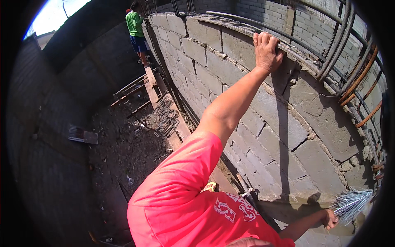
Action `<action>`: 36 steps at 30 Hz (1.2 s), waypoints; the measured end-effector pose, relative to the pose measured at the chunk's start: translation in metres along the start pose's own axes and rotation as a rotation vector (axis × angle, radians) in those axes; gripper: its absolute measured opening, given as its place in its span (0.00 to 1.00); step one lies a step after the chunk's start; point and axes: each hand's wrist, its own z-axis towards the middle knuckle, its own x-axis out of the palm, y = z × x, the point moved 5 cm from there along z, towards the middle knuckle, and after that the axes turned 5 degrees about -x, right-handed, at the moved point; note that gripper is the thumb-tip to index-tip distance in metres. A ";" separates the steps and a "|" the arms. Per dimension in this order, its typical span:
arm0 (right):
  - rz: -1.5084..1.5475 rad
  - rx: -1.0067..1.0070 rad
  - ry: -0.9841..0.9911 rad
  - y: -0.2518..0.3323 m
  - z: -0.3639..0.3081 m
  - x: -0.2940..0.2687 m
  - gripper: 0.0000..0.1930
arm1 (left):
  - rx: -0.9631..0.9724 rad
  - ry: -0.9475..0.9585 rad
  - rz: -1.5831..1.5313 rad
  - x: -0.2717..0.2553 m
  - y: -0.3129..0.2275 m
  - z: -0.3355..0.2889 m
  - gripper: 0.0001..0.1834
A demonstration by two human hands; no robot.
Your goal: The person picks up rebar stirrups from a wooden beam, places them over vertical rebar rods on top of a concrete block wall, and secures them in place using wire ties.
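Up at the top edge of the grey block wall (247,88), my left hand (268,52) is closed, its fingers curled over a ribbed steel rebar (302,59) that runs along the wall's top. At the lower right, my right hand (330,219) is closed around one end of a bundle of thin bluish-grey wires (352,204). The loose ends of the bundle fan out close to the wall's face. Some of the right hand's fingers are hidden behind the hand and the wires.
A rebar cage (358,74) rises at the right, above the wall. Below, narrow wooden planks (181,125) run along the wall's foot, with bent steel stirrups (166,117) piled on them. A person in a green shirt (135,25) stands at the far end.
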 end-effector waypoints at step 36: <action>0.002 -0.310 0.073 -0.003 0.007 0.030 0.14 | 0.005 0.013 -0.026 -0.008 -0.004 0.000 0.22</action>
